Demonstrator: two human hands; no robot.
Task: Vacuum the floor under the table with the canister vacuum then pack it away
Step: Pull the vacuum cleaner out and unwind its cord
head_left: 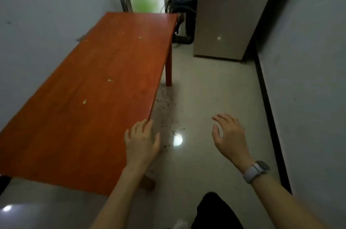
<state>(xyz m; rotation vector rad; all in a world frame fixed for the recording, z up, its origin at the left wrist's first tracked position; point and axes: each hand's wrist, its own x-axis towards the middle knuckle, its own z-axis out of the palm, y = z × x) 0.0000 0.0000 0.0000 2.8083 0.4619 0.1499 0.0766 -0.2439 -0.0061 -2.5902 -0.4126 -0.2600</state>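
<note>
At the left, the orange desk (pixel 89 82) fills the room. Beside its edge hovers the left hand (pixel 142 142), fingers spread and holding nothing. Dirt (pixel 166 105) lies on the floor (pixel 215 97) by the desk leg. The right hand (pixel 229 135) is open and empty too. Best walk past the desk first: the canister vacuum (pixel 184 9) waits far back, squeezed beside the tall cabinet (pixel 228 22).
</note>
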